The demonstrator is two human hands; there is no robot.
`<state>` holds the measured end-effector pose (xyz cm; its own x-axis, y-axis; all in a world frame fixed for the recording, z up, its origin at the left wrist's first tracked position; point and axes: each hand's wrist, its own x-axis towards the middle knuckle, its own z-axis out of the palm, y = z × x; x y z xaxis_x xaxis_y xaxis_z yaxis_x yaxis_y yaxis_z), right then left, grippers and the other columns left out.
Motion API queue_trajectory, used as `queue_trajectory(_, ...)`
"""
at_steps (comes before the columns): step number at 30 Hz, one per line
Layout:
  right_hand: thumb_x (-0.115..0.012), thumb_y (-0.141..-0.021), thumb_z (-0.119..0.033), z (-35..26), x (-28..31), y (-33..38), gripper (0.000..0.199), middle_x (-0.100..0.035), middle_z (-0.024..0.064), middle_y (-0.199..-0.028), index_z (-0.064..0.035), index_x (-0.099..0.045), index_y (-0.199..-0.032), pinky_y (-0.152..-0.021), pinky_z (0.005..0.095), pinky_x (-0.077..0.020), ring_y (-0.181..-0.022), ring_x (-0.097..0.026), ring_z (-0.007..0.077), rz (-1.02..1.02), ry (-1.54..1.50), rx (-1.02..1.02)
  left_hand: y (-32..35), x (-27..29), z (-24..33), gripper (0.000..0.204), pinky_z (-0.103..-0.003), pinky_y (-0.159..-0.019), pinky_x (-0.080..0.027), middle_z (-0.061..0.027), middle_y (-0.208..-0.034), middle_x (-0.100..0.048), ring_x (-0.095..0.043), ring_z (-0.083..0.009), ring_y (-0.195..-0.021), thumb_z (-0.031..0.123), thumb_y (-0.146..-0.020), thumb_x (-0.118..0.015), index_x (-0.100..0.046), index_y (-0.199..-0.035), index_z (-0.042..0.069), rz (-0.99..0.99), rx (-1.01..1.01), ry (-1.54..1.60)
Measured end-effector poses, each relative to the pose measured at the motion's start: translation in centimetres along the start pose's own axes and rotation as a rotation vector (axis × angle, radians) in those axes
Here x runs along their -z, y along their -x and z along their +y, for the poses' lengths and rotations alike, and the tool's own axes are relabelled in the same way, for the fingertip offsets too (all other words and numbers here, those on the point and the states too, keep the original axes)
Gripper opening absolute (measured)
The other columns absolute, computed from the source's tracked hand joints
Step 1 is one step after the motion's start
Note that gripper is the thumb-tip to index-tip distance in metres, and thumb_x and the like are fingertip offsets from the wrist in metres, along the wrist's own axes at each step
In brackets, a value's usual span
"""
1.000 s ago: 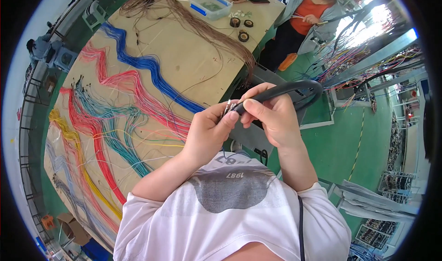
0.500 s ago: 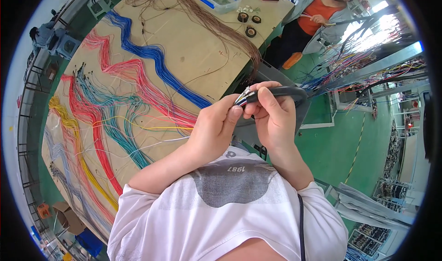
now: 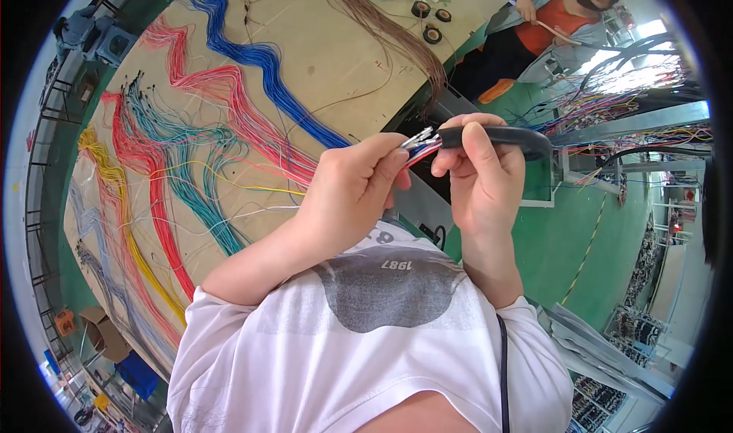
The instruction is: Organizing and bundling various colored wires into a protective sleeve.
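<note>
Seen from my head camera: my right hand (image 3: pixel 482 175) wraps its fingers around a thick black cable (image 3: pixel 500 136), held raised in front of my chest, while my left hand (image 3: pixel 353 192) pinches with narrow fingers the red, white and blue wire ends (image 3: pixel 421 144) fanning out of the cable's cut end, their small metal terminals just above my left fingertips. The two hands sit just beside each other, my left thumb close to my right index finger. Beyond and to the left of my fingers lies the wooden counter (image 3: pixel 336 59), spread with long bundles of blue wires (image 3: pixel 259 59), pink and red wires (image 3: pixel 221 89), teal wires (image 3: pixel 191 158) and yellow wires (image 3: pixel 114 196), plus a brown bundle (image 3: pixel 382 21) running toward the counter's far edge. Well beyond my right hand, another person in an orange top (image 3: pixel 550 21) works at the counter's far corner, near a few black tape rolls (image 3: pixel 431 24).
</note>
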<state>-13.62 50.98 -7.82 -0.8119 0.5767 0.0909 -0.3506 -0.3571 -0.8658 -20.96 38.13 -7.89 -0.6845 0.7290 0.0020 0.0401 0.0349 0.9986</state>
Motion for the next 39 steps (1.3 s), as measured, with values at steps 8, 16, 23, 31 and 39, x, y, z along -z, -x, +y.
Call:
queue_trajectory(8, -0.048, -0.084, -0.012, 0.1, -0.6, 0.5, 0.016, -0.055, 0.0128, -0.079, 0.0027, -0.05, -0.088, -0.051, 0.0237, -0.0455, -0.055, -0.053, 0.0125, 0.004, 0.022, 0.018, -0.1, 0.0, 0.0, 0.013, -0.034, -0.047, -0.038, -0.0149, -0.057, -0.047, -0.05, -0.0292, -0.053, 0.012, -0.084, -0.044, -0.05, -0.084, 0.001, -0.053, -0.162, -0.206)
queue_trajectory(16, -0.047, -0.084, -0.014, 0.9, -0.1, 0.9, 0.017, -0.054, 0.0121, -0.083, 0.0013, -0.048, -0.093, -0.052, 0.0242, -0.0459, -0.059, -0.053, 0.0122, -0.044, -0.003, 0.16, -0.1, -0.5, 0.4, 0.023, -0.036, -0.048, -0.04, -0.0157, -0.062, -0.051, -0.053, -0.0304, -0.058, 0.013, -0.082, -0.045, -0.047, -0.104, 0.005, -0.04, -0.252, -0.257)
queue_trajectory(23, -0.048, -0.084, -0.016, 1.0, -0.4, 1.1, 0.018, -0.052, 0.0123, -0.086, -0.0004, -0.047, -0.094, -0.053, 0.0247, -0.0457, -0.06, -0.052, 0.0125, -0.037, -0.006, 0.218, -0.4, -0.9, -0.8, 0.033, -0.035, -0.044, -0.041, -0.0102, -0.061, -0.051, -0.052, -0.0263, -0.051, 0.01, -0.079, -0.049, -0.044, -0.111, 0.008, 0.087, -0.53, -0.467)
queue_trajectory(31, -0.048, -0.084, -0.016, 1.3, -0.4, 0.8, 0.018, -0.049, 0.0127, -0.086, -0.0017, -0.046, -0.096, -0.053, 0.023, -0.0452, -0.061, -0.051, 0.0115, -0.088, 0.015, 0.352, -0.2, -0.6, 0.4, 0.022, -0.034, -0.04, -0.04, -0.0085, -0.057, -0.049, -0.052, -0.0244, -0.049, 0.013, -0.079, -0.049, -0.046, -0.1, 0.008, 0.072, -0.495, -0.662)
queue_trajectory(39, -0.051, -0.083, -0.015, 1.4, -0.7, 0.5, 0.019, -0.049, 0.0143, -0.088, -0.0021, -0.045, -0.095, -0.053, 0.0228, -0.0456, -0.058, -0.051, 0.0123, -0.117, 0.109, 0.537, -0.2, -0.3, 1.2, 0.02, -0.036, -0.046, -0.041, -0.0132, -0.069, -0.054, -0.054, -0.0297, -0.058, 0.006, -0.079, -0.046, -0.045, -0.099, 0.004, -0.073, -0.399, -0.568)
